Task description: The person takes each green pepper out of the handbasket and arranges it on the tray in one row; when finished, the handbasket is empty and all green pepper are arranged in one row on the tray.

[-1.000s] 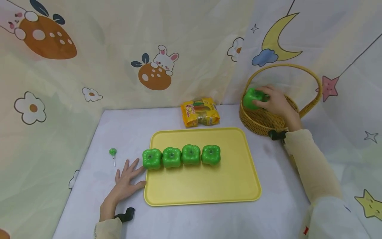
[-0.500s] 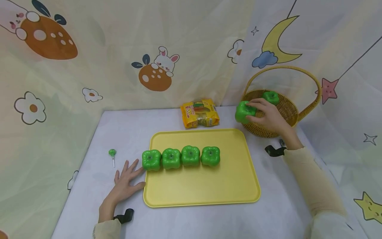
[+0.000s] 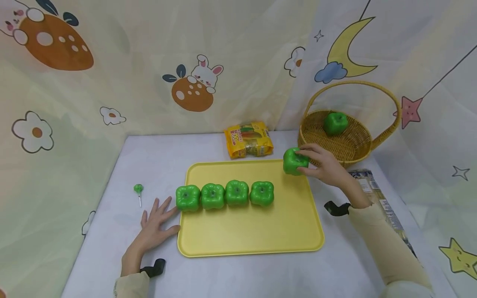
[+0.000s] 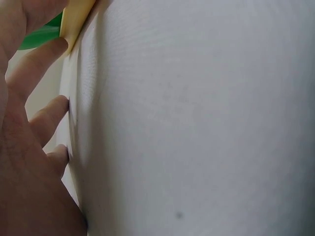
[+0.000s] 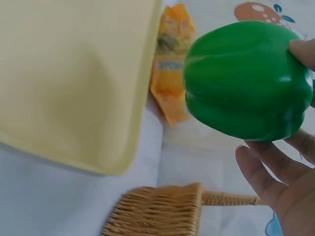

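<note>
My right hand [image 3: 325, 165] grips a green bell pepper [image 3: 294, 161] between thumb and fingers, over the back right corner of the yellow tray [image 3: 253, 231]. In the right wrist view that pepper [image 5: 246, 81] hangs above the tray's level. Several more green bell peppers [image 3: 237, 192] stand in a row on the tray, starting at its left edge. My left hand [image 3: 154, 227] lies on the table with fingers spread, fingertips right at the tray's left edge. One further bell pepper [image 3: 336, 123] sits inside the wicker basket [image 3: 316, 153] at the back right.
A yellow snack packet [image 3: 249, 140] lies behind the tray. To the left is a green lollipop [image 3: 138, 189] on a white stick. Under my right forearm a flat printed item [image 3: 384, 203] shows on the table. A patterned cloth [image 3: 257, 62] hangs behind.
My right hand has lifted the bell pepper out of the basket and carried it left and toward me, over the tray's corner. The left hand has stayed put.
</note>
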Motion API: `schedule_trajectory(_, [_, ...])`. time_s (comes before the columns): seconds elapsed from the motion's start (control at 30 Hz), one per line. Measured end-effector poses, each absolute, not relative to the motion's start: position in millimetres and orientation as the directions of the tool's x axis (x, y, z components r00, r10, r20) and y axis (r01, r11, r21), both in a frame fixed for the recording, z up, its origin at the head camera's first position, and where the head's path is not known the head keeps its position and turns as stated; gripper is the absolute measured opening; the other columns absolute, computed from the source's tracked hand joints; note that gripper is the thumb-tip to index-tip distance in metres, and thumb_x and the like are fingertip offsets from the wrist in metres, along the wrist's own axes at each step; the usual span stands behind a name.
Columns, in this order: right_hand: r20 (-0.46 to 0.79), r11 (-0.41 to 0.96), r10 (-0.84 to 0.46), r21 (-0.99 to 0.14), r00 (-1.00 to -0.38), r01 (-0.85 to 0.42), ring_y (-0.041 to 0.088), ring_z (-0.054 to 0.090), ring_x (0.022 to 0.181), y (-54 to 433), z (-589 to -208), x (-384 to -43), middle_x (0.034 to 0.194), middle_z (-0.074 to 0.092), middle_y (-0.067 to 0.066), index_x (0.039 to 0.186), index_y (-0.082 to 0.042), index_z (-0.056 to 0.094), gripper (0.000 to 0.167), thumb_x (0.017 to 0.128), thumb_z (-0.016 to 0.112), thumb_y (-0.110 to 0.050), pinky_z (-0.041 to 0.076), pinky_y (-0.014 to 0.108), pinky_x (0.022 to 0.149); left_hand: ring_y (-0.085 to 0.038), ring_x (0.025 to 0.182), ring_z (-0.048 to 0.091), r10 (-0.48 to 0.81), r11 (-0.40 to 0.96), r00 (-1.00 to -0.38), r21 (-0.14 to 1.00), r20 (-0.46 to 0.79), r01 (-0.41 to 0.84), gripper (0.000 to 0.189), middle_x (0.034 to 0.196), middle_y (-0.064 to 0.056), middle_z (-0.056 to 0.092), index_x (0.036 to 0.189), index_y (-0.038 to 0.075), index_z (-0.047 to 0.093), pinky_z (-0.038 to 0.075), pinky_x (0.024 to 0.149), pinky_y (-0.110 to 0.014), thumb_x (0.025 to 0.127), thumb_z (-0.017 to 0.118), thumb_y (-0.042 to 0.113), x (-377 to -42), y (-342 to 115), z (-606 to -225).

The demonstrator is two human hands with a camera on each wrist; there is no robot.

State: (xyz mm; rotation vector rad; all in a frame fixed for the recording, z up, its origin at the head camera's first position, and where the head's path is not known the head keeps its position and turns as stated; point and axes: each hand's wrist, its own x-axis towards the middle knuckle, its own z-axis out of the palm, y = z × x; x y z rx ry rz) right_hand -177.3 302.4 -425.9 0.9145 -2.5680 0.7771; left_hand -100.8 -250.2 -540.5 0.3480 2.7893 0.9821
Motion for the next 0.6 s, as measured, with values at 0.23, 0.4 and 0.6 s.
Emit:
schedule_trajectory(0.23, [0.419, 0.63, -0.492, -0.433, -0.763, -0.645, 0.028, 0.063, 0.108, 295, -447, -159, 0.128, 0.062, 0.019, 0.124, -0.003, 0.068, 0.054, 0.073, 0.085, -0.003, 0.043, 0.006, 0.093, -0.05, 0.155, 0.001, 0.266, 0.763, -0.96, 0.627, -0.084, 0.157, 0.067, 0.166, -0.018, 0.027, 0.143, 0.014, 0.056, -0.008, 0.115, -0.077, 0.084, 0.076, 0.041, -102, -251, -543])
schedule_trajectory(0.4, [0.384, 0.639, -0.501, -0.44, -0.776, -0.631, 0.026, 0.064, 0.109, 292, -459, -150, 0.127, 0.062, 0.016, 0.125, -0.005, 0.068, 0.053, 0.075, 0.085, -0.006, 0.053, 0.023, 0.088, -0.049, 0.156, 0.0, 0.26, 0.769, -0.96, 0.623, -0.099, 0.144, 0.069, 0.166, -0.018, 0.027, 0.143, 0.015, 0.056, -0.009, 0.116, -0.077, 0.084, 0.077, 0.041, -103, -252, -544])
schedule_trajectory(0.6, [0.336, 0.65, -0.501, -0.463, -0.798, -0.603, 0.026, 0.063, 0.111, 289, -468, -143, 0.126, 0.063, 0.014, 0.126, -0.005, 0.067, 0.054, 0.075, 0.086, -0.011, 0.058, 0.037, 0.086, -0.049, 0.156, -0.001, 0.262, 0.762, -0.961, 0.63, -0.094, 0.146, 0.068, 0.166, -0.018, 0.027, 0.143, 0.014, 0.057, -0.009, 0.116, -0.077, 0.084, 0.076, 0.041, -102, -251, -544])
